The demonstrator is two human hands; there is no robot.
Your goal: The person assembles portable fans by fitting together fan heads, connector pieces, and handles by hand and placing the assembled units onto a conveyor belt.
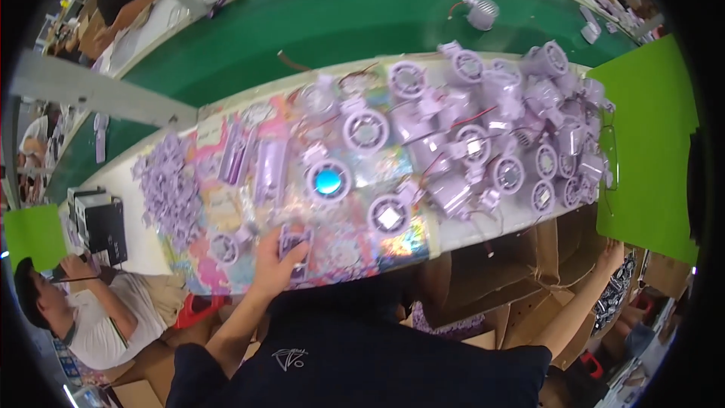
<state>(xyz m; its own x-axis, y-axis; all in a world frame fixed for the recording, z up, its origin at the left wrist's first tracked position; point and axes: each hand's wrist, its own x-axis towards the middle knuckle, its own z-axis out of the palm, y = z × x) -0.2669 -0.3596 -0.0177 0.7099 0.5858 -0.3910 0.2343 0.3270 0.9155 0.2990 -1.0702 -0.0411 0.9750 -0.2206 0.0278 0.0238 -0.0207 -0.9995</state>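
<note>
The left hand [270, 264], forearm slanting upward, pinches a lilac plastic part [295, 239] under its thumb at the desk's [148, 245] near edge. The right hand [610, 251], arm stretched wide, lies past the near right corner by the green panel [649, 143]; its fingers' state I cannot tell.

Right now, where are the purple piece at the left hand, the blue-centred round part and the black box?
Purple piece [290, 241], head view: its upper half.
Blue-centred round part [328, 182], head view: its shiny centre.
Black box [104, 229], head view: its dark face.
</note>
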